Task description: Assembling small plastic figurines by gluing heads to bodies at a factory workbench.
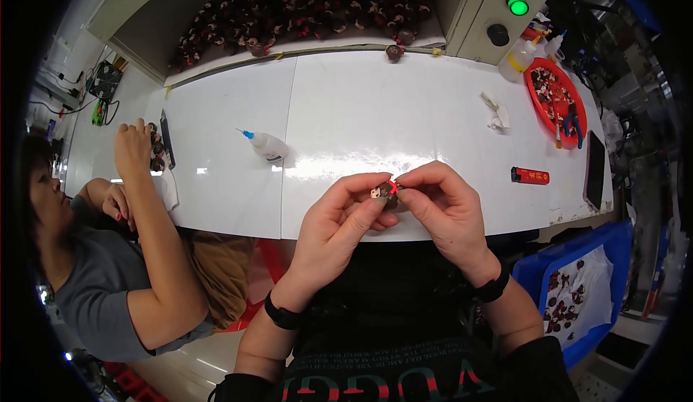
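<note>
Between my fingers, above the table's front edge, is a small dark brown figurine part with a cream patch and a bright red band on it. My left hand grips it from the left with thumb and forefinger closed on its side. From the other side, the thumb and forefinger of my right hand pinch it by the red band. My fingertips hide part of the piece. A dropper bottle with a blue needle tip stands on the white table to the left, beyond my left hand.
An open-fronted box at the back holds a heap of similar pieces. Rightward are a red lighter, crumpled tissue, red tray, black phone and blue bin. A co-worker's hand is at left.
</note>
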Available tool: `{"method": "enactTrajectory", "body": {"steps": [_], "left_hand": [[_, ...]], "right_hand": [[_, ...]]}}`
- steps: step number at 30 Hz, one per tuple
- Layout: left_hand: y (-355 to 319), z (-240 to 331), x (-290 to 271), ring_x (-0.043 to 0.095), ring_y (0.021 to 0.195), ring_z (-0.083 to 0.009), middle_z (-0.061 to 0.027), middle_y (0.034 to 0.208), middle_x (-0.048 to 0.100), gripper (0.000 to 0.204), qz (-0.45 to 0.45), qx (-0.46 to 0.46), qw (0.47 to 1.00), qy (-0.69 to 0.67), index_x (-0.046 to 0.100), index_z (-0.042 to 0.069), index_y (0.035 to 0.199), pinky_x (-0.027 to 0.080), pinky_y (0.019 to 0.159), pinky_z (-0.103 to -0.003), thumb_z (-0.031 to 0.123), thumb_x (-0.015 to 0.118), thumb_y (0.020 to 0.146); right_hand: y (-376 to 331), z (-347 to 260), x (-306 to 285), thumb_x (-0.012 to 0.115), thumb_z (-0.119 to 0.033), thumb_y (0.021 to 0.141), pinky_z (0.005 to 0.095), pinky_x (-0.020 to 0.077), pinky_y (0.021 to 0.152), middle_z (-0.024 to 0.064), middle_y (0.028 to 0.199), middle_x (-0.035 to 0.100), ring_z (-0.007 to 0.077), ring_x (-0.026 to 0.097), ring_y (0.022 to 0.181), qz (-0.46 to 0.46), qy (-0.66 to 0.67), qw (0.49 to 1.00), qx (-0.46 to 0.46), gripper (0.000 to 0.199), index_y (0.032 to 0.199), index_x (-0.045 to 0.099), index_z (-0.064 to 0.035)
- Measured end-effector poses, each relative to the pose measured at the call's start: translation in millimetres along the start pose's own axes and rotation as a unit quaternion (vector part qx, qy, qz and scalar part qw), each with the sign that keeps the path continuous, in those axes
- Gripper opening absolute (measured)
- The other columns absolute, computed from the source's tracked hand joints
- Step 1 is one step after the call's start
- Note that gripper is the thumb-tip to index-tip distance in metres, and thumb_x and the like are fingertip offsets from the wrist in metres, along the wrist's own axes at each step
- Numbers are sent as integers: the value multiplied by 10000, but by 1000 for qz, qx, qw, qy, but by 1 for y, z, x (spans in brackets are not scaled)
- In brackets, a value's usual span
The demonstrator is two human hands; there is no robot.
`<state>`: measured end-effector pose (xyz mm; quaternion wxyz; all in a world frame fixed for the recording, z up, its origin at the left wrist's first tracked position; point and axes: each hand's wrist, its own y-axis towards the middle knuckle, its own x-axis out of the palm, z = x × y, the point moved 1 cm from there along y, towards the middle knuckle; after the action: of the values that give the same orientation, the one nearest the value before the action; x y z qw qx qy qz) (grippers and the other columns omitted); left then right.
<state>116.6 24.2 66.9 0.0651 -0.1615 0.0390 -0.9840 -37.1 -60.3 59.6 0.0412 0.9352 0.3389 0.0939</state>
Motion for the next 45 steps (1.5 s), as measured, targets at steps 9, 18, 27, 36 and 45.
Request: {"method": "enactTrajectory", "body": {"steps": [9,18,27,36,45], "left_hand": [[0,2,-1,646,865,-131,-103,1036,630,305,-17,-16,1000,12,490,-10,1247,514,761,-235,181,419,1021],[1,4,1,637,856,-127,-111,999,623,295,-30,-36,999,-2,446,2,1258,517,764,-239,173,392,1023],[3,4,-4,626,841,-121,-90,969,612,309,-59,-44,997,32,431,-2,1279,516,756,-239,152,415,1012],[1,1,1,624,894,-122,-88,1033,604,322,-31,-27,999,14,425,4,1294,510,786,-237,106,462,990],[-1,-2,2,590,1070,-148,-92,1149,586,387,12,33,999,-8,443,-19,1308,492,912,-266,13,541,935]], "right_hand": [[1,-2,-1,564,-29,925,246,491,818,58,1024,587,128,595,930,-1,-66,998,-22,138,1051,617,-7],[2,0,1,574,-45,926,247,495,816,55,1020,586,120,598,922,-6,-9,1000,10,130,1044,604,1],[3,-2,2,611,-67,908,242,493,803,52,942,637,104,609,874,11,-4,999,50,138,1023,594,7],[4,-2,4,620,-50,897,242,499,797,55,972,620,110,606,877,8,8,998,59,138,1020,591,4],[3,1,2,610,11,882,244,500,788,67,1025,557,128,592,902,5,-34,999,-8,135,1013,583,0]]}}
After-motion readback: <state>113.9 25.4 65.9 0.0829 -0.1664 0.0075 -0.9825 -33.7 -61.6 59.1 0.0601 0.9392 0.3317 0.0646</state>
